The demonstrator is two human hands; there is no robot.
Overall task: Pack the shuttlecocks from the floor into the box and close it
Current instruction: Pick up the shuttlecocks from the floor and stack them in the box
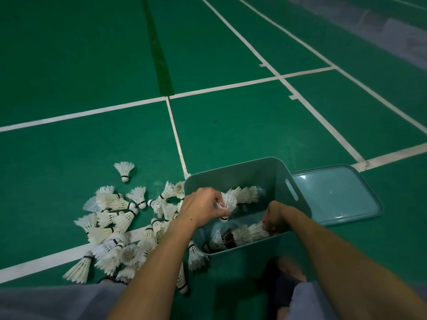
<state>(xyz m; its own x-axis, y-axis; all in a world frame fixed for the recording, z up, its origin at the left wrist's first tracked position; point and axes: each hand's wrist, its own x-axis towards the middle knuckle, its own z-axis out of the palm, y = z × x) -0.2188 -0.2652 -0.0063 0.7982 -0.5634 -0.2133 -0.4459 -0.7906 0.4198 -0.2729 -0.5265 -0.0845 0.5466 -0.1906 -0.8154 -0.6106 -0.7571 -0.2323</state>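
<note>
Green court floor (pixel 231 125); one box (pixel 261 168), one lid (pixel 335 192); left grip (pixel 203 207) pinching one shuttlecock (pixel 227 203), right grip (pixel 276 218) unclear.

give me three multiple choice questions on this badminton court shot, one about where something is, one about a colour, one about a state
1. Where does the lid lie?
A. on the floor beside the box, on its right side
B. on top of the box
C. under the heap of shuttlecocks

2. What colour is the box?
A. red
B. teal blue
C. yellow

3. What is the left hand doing?
A. lying flat on the floor
B. holding a shuttlecock over the open box
C. pressing the lid down

Answers:
1 A, the lid rests flat on the green floor, against the box's right wall.
2 B, the walls are teal blue, like the lid.
3 B, its fingers grip a white shuttlecock above the box, while the right hand reaches in among shuttlecocks already packed.
</note>
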